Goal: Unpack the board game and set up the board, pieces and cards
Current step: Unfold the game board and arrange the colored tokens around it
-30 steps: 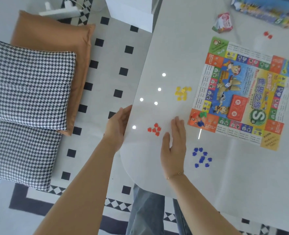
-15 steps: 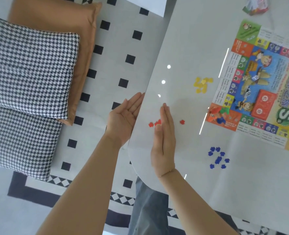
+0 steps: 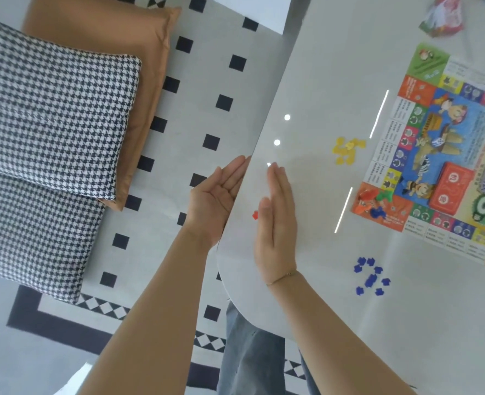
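My right hand (image 3: 276,220) stands on its edge on the white table (image 3: 321,67), fingers straight, close to the table's left rim. One small red piece (image 3: 255,215) shows just left of its thumb; the other red pieces are hidden behind it. My left hand (image 3: 217,199) waits palm-up just off the rim, level with the tabletop and holding nothing. The colourful game board (image 3: 446,155) lies flat at the right, with a red card deck (image 3: 450,189) on it and several pawns (image 3: 375,203) on its corner square. Yellow pieces (image 3: 346,151) and blue pieces (image 3: 370,276) lie in loose clusters.
A small red-and-green packet (image 3: 442,19) lies at the table's far right. Left of the table, houndstooth cushions (image 3: 50,115) and a tan cushion (image 3: 116,32) rest on a tiled floor. My jeans-clad legs (image 3: 249,357) show under the near edge.
My right hand turned from flat to edge-on and swept the red pieces left toward the rim. My left hand turned palm-up beside the edge. The view drifted left.
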Motion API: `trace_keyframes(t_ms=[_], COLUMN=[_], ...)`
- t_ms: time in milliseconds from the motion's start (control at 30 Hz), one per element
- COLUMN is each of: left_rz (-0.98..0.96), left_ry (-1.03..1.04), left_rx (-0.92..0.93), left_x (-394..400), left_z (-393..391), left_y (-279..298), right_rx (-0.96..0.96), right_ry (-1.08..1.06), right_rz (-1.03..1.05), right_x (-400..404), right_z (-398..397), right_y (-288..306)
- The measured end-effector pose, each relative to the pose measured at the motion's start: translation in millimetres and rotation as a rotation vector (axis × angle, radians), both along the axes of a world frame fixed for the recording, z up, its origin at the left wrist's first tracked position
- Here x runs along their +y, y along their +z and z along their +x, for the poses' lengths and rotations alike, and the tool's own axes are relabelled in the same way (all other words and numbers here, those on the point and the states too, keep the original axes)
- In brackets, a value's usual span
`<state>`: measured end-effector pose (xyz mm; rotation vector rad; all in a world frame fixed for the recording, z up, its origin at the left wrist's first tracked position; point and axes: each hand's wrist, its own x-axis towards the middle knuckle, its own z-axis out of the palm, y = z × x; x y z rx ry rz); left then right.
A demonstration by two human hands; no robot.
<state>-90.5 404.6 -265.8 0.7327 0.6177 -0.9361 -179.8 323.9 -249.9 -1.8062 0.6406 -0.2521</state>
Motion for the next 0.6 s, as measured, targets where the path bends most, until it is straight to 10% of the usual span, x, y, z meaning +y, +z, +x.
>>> trace_keyframes(t_ms=[600], left_rz=[-0.115], left_ry=[0.024], left_rx=[0.022], left_x=[5.2], left_z=[-0.4], left_y=[-16.6], right_rx=[-0.028], right_ry=[0.097], right_rz=[0.316], right_x=[5.1], right_z=[24.4], right_y=[16.0])
